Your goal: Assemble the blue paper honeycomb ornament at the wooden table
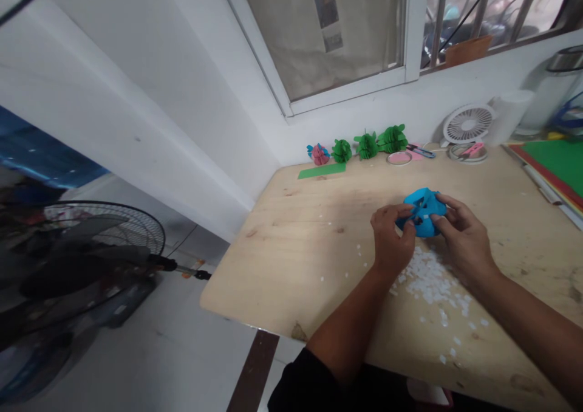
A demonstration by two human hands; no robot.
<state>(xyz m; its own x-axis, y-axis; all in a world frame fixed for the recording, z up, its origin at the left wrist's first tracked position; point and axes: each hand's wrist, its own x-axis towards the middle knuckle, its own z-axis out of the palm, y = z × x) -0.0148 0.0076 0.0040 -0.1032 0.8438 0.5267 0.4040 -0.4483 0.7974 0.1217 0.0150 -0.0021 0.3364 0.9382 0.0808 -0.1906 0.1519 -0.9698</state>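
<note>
While fingers (pixel 455 208) pinch, paper (pixel 427 227) (blue) gapes.

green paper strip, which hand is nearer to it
Left. The left hand is to the right of the green paper strip; the right hand is farther right, across the blue paper that both hold.

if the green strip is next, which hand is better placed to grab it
Probably the left hand: it is nearer the green strip, though both it and the right hand hold the blue piece.
</note>
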